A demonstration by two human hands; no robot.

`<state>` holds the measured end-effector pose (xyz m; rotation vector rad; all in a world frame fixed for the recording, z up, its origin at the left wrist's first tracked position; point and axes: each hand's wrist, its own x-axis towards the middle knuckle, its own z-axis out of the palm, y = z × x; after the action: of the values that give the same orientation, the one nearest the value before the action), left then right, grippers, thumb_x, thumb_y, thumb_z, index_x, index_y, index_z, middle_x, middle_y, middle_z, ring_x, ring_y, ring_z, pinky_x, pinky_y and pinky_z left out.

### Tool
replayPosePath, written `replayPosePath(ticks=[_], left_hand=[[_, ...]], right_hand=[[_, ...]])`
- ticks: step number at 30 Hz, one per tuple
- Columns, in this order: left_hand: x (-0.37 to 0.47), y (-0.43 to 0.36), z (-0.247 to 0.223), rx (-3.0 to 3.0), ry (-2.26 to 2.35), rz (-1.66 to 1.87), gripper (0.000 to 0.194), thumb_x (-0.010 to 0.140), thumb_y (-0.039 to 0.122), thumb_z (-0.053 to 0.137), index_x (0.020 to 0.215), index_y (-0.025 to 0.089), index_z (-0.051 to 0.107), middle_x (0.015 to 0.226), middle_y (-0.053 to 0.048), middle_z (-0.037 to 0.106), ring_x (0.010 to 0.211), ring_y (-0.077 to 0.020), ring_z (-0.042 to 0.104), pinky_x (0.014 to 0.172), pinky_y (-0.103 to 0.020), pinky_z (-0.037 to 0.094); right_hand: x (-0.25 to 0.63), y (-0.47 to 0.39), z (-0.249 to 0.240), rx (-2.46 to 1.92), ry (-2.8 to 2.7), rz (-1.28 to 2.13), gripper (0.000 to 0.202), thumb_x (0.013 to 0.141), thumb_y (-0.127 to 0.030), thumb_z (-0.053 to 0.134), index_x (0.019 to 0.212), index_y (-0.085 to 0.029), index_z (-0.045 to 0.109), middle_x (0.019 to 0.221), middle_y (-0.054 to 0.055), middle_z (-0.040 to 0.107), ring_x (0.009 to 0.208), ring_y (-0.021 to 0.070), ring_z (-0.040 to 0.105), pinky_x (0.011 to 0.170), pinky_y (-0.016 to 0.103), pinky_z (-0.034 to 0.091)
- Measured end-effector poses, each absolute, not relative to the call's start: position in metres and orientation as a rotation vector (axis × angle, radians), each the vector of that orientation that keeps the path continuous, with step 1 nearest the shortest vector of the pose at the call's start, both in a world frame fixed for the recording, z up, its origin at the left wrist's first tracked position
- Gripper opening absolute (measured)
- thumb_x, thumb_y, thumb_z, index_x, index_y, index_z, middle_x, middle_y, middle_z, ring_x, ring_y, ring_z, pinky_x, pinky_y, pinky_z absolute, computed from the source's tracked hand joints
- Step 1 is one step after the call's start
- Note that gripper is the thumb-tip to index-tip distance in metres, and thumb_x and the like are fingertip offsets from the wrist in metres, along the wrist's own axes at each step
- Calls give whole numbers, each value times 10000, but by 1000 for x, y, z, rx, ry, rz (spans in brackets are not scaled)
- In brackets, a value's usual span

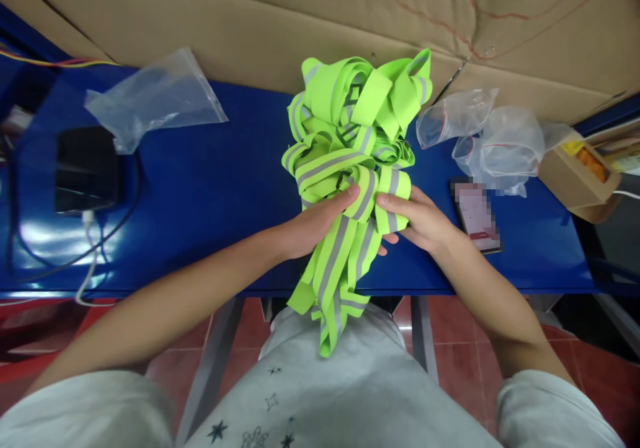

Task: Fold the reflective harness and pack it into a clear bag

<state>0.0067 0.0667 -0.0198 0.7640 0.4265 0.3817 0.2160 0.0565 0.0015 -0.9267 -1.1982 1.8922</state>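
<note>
- At the near edge of the glossy blue metal table (210,188), the tangled heap of neon-green elastic straps with grey reflective stripes (350,141) is resting, its loose ends dangling over the lap;
- the left hand (313,225) is pinching one striped band, fingers closed on it;
- the right hand (423,221) is gripping the neighbouring loop, fingers curled; keeping both grips close and drawing gently is looking wise, since pulling hard is likely tightening the snarl;
- clear plastic bags (480,135) and a phone (477,215) are lying just beside.

No legible text, label, brand, number or sign appears in the view. The screen of the dark rectangular phone (477,216) on the blue table top (215,188) is blurred and cannot be read. The small star shapes on the light grey cloth (325,395) are ornament, not lettering.
</note>
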Motion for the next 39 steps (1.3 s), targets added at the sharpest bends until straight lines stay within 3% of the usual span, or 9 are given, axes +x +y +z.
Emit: replayPosePath(ticks=[4, 7, 11, 15, 20, 24, 28, 35, 39], left_hand=[[9, 65, -23, 831, 376, 385, 915, 783, 939, 591, 1349, 229, 698, 1243, -176, 794, 1071, -327, 798, 856, -408, 671], [8, 64, -18, 884, 339, 365, 822, 807, 858, 679, 1274, 184, 734, 1252, -196, 787, 1145, -337, 777, 892, -396, 660], [0, 65, -11, 1007, 379, 444, 597, 809, 648, 843, 1202, 205, 768, 1255, -134, 793, 1151, -301, 771, 925, -358, 645], [-4, 62, -10, 1033, 278, 336, 691, 777, 731, 821, 1252, 233, 761, 1260, -127, 786, 1106, -302, 785, 960, -405, 651], [7, 59, -14, 841, 388, 560, 751, 781, 820, 747, 1228, 216, 760, 1252, -142, 788, 1191, -322, 758, 1016, -441, 632], [10, 62, -13, 761, 447, 457, 612, 823, 640, 840, 1208, 172, 752, 1135, -155, 814, 1025, -293, 804, 900, -406, 668], [7, 65, -10, 686, 487, 472, 590, 790, 448, 926, 1280, 197, 715, 1041, -83, 824, 851, -221, 810, 774, -327, 684], [6, 64, -10, 740, 574, 373, 649, 719, 695, 889, 1098, 176, 798, 903, -93, 826, 778, -221, 806, 684, -275, 674], [6, 63, -12, 754, 677, 443, 575, 722, 582, 938, 1159, 235, 801, 983, -55, 831, 780, -200, 801, 661, -260, 668]], right_hand=[[213, 48, 8, -1061, -1356, 1474, 324, 902, -489, 809, 1006, -192, 732, 760, 2, 732, 471, 118, 580, 413, 263, 537], [213, 39, 13, -1096, -1636, 883, 389, 914, -458, 804, 1237, -247, 755, 1123, 54, 810, 922, 224, 788, 810, 365, 694], [220, 34, 12, -852, -2026, 294, 550, 981, -367, 720, 1521, -372, 615, 1445, 21, 716, 1295, 316, 717, 1080, 484, 625], [231, 42, 4, -802, -2156, -5, 640, 1028, -246, 616, 1615, -454, 470, 1535, -49, 643, 1408, 288, 644, 1147, 488, 590], [235, 54, 2, -782, -2306, 14, 594, 1048, -270, 599, 1594, -478, 492, 1551, -57, 631, 1413, 269, 625, 1147, 488, 580], [237, 59, 11, -818, -2390, 131, 499, 1043, -426, 620, 1540, -441, 572, 1604, 2, 584, 1434, 310, 589, 1185, 535, 519], [237, 60, 16, -772, -2450, 248, 650, 983, -575, 666, 1583, -364, 531, 1629, 79, 523, 1479, 374, 524, 1224, 593, 434], [227, 54, 3, -803, -2538, 200, 669, 1058, -457, 558, 1679, -297, 366, 1695, 136, 426, 1555, 367, 434, 1228, 577, 404], [225, 53, 4, -796, -2509, 281, 872, 973, -693, 606, 1691, -277, 337, 1705, 158, 408, 1556, 401, 426, 1233, 603, 384]])
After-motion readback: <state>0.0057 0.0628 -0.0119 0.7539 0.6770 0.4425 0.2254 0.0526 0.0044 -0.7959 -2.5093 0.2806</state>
